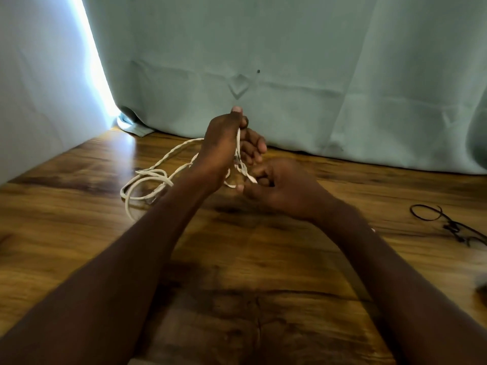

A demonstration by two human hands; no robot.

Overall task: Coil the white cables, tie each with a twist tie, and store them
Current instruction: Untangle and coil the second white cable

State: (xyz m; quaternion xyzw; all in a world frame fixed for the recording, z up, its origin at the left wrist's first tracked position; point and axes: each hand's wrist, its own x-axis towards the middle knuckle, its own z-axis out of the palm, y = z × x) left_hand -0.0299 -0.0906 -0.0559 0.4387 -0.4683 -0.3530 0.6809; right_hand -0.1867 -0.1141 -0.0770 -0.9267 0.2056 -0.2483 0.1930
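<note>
While the left hand (224, 143) is gripping the white cable (147, 177) upright, fingers curled round it, the right hand (276, 185) is pinching a lower stretch between thumb and forefinger — the rest is lying in loose loops on the wooden table (237, 259), left of the hands — thin black ties (448, 225) are lying well apart at the right

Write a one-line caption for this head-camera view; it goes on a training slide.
Both hands, left and right, hold a white cable partly coiled above a wooden table; thin black ties lie at right.
</note>
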